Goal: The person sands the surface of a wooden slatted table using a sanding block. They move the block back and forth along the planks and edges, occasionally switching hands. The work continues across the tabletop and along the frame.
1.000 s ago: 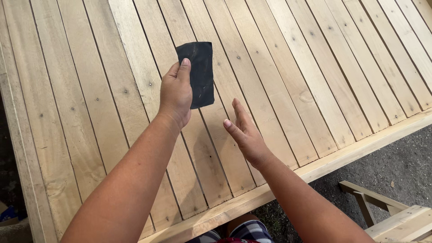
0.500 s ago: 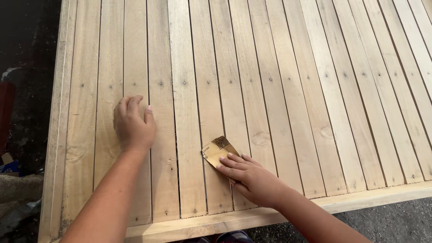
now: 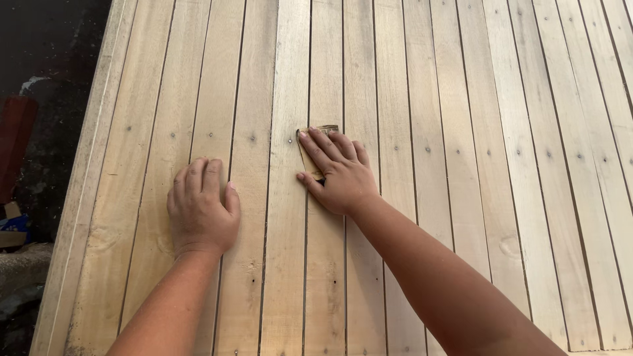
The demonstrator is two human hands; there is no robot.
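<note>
A small sheet of sandpaper point(image 3: 315, 132), tan on its upper side, lies on a panel of pale wooden slats point(image 3: 461, 132). My right hand point(image 3: 336, 173) presses flat on the sandpaper and covers most of it; only its top edge and left side show. My left hand point(image 3: 201, 207) rests palm down on the slats to the left, fingers together, holding nothing.
The slatted panel fills most of the view, with nail heads in rows across the boards. Its left edge rail point(image 3: 86, 198) borders dark ground with a red object point(image 3: 14, 142) and some scraps point(image 3: 13, 227).
My right hand has slid the sandpaper up the slat, away from me. My left hand has stayed flat on the boards at the left. The view has shifted closer over the panel.
</note>
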